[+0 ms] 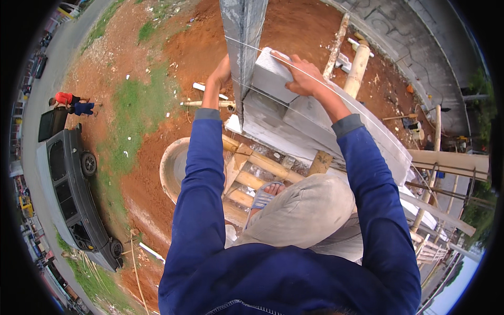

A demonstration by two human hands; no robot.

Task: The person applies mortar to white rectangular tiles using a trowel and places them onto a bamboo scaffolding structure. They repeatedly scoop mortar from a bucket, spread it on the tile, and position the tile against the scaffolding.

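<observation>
My right hand [304, 77] grips a white lightweight block [273, 79], its thumb on the near face and its index finger stretched over the top. The block stands at the left end of a wall of pale blocks [320, 126], close against a tall grey post [243, 37]. My left hand [222, 72] reaches to the post's left side; the post hides its fingers. A thin white string [341, 93] runs from the post along the wall, passing in front of the block near my right hand. Another string crosses lower down.
Below me are bamboo scaffold poles [268, 166], a round tub [175, 168] with grey contents and my sandalled foot [266, 195]. A wooden plank [320, 163] leans by the wall. Two people [73, 103] stand by a dark van [71, 194] at far left. Bamboo framing [436, 173] rises at right.
</observation>
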